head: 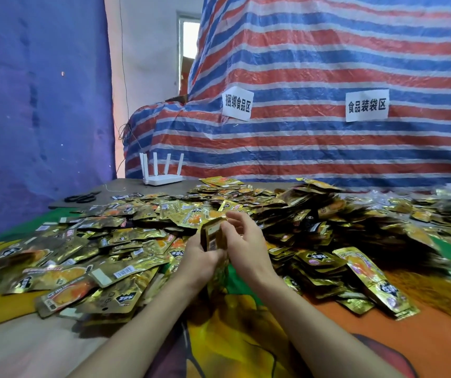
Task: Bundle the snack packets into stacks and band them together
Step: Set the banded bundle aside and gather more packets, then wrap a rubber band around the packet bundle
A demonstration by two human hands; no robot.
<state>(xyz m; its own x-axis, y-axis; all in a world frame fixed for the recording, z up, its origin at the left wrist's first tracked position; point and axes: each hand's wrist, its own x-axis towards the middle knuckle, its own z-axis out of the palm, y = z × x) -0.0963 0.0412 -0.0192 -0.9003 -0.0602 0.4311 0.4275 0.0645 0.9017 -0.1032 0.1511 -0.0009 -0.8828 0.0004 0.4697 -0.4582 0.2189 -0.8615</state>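
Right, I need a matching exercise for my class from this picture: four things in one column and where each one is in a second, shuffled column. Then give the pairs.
Things
1. router
2. scissors
3. stack
4. signs

Places
A. stuck on the striped tarp
B. gripped in the left hand, with the right hand against it
C. lying flat at the far left corner of the table
D. standing at the table's far edge, in front of the tarp

Pairs: 1-D, 2-C, 3-B, 4-A
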